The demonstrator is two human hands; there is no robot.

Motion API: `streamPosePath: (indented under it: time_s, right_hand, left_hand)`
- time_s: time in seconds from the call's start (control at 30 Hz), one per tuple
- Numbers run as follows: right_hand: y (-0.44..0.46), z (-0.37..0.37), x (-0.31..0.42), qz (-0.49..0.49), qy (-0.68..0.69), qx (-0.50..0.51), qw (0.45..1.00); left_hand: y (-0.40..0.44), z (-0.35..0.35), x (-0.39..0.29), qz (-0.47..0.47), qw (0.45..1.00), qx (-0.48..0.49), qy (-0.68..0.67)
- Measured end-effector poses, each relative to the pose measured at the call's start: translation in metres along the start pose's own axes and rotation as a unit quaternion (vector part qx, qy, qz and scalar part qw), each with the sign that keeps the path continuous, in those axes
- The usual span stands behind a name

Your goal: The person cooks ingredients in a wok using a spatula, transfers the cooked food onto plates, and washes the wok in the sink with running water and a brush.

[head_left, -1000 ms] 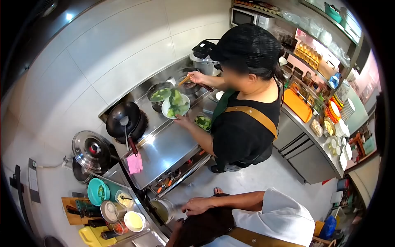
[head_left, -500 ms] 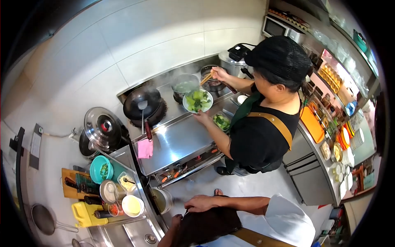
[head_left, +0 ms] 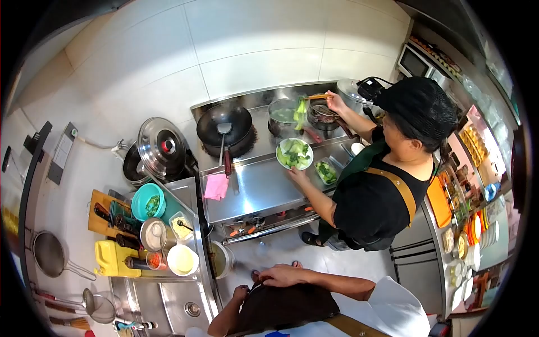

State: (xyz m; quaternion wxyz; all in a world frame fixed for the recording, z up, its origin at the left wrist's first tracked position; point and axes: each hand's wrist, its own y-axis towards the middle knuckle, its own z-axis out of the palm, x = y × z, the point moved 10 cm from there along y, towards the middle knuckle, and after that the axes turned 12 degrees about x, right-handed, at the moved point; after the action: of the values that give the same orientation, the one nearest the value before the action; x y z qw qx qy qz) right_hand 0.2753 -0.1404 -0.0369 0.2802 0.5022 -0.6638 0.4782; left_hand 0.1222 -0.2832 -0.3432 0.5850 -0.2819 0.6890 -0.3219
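Note:
My right hand [head_left: 283, 275] lies at the front edge of the brown apron [head_left: 286, 308], its fingers curled over the cloth. Beside it on the left, my left hand [head_left: 241, 292] is closed at the apron's side edge, with its fingers partly hidden. Across from me, a co-worker in a black cap [head_left: 418, 101] holds a white bowl [head_left: 306, 164] of leafy greens [head_left: 294, 153] in one hand. The co-worker's other hand [head_left: 336, 103] lifts more greens [head_left: 300, 114] with chopsticks [head_left: 318, 96] over a steaming pot [head_left: 274, 122].
A wok [head_left: 212, 124] with a spatula [head_left: 224, 129] sits on the stove, near a pink cloth [head_left: 215, 186]. At left are a teal bowl [head_left: 140, 206], a yellow jug [head_left: 109, 259] and a sink [head_left: 174, 295]. A tray of greens [head_left: 325, 171] is by the co-worker.
The co-worker's chopsticks now hold greens up over the pot, and the bowl sits a little lower. The view has shifted, so the scene appears further right and down. My hands stay at the apron.

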Motion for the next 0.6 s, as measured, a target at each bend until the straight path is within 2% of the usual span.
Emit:
streamPosePath:
  time_s: [0.2,0.4,0.6]
  right_hand:
    - [0.002,-0.002,0.007,0.005,-0.002,0.005,1.0]
    - [0.009,0.0,0.013,0.017,-0.002,0.02,1.0]
    - [0.021,0.002,0.016,0.033,-0.008,0.021,0.999]
  left_hand:
    - [-0.006,0.0,0.008,-0.031,0.998,0.001,-0.046]
    - [0.005,-0.004,0.025,-0.006,0.997,-0.005,-0.078]
    - [-0.001,-0.014,0.025,-0.002,1.0,-0.023,-0.015]
